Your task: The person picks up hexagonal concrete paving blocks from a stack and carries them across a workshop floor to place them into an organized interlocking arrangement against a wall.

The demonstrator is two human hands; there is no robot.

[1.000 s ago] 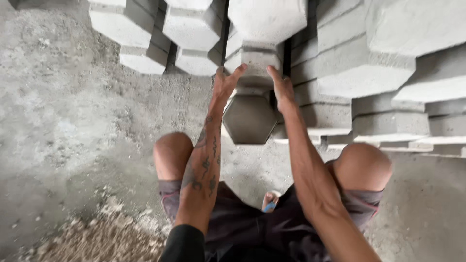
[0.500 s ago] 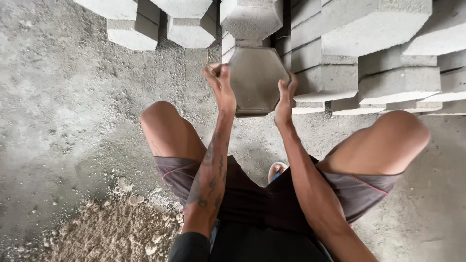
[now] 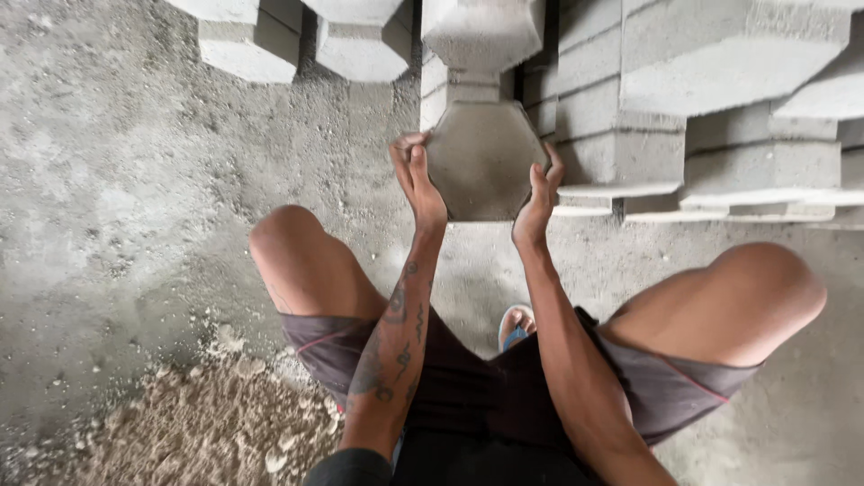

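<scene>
I hold a grey hexagonal concrete paver (image 3: 483, 159) between both hands, in front of my bent knees. My left hand (image 3: 416, 178) presses flat against its left side. My right hand (image 3: 538, 193) grips its lower right edge. The paver's flat face is turned toward me, and it sits at the foot of a stack of similar pavers (image 3: 477, 40). Both forearms reach forward from the bottom of the view.
Rows of stacked hexagonal concrete pavers (image 3: 720, 63) fill the top and right; more stacks (image 3: 252, 40) stand at top left. Rough concrete floor (image 3: 117, 198) lies to the left. A pile of loose sand and crumbs (image 3: 207, 432) sits at bottom left. A sandalled foot (image 3: 516, 326) shows between my knees.
Both hands have lifted the hexagonal paver off the low stack and turned its flat face toward me; the view has shifted closer and slightly down.
</scene>
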